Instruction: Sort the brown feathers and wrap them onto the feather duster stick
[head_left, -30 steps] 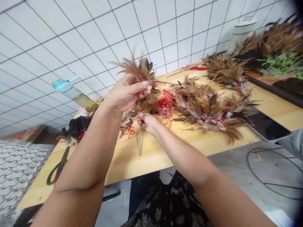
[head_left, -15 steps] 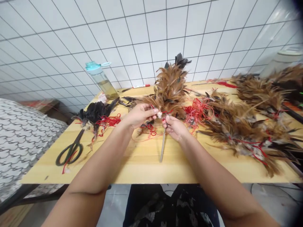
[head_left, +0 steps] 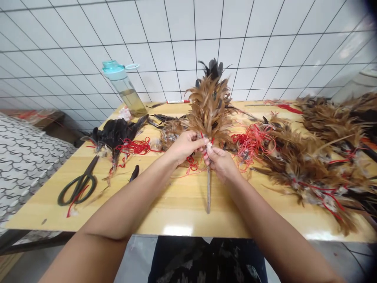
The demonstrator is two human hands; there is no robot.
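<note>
A feather duster (head_left: pixel 209 106) with brown feathers and a black tip stands upright in front of me, its feathers spreading from a thin stick (head_left: pixel 209 192) that points toward the near table edge. My left hand (head_left: pixel 188 147) is closed at the base of the feathers, thumb and fingers pinched by a pale quill end and red string. Just to the right, my right hand (head_left: pixel 220 160) is closed around the top of the bare stick, its fingertips touching the same binding. What lies between the fingertips is partly hidden.
Black scissors (head_left: pixel 78 184) lie at left below black feathers (head_left: pixel 118 131) and red string (head_left: pixel 135 146). Behind them stands a water bottle (head_left: pixel 128 92). A red string tangle (head_left: pixel 255 141) and brown feather bundles (head_left: pixel 306 161) fill the right. A marker (head_left: pixel 178 101) lies by the tiled wall.
The duster has turned more upright, its stick swinging to the right and pointing straight toward me. Both hands have drawn closer together at the base of the feathers. My view has shifted slightly.
</note>
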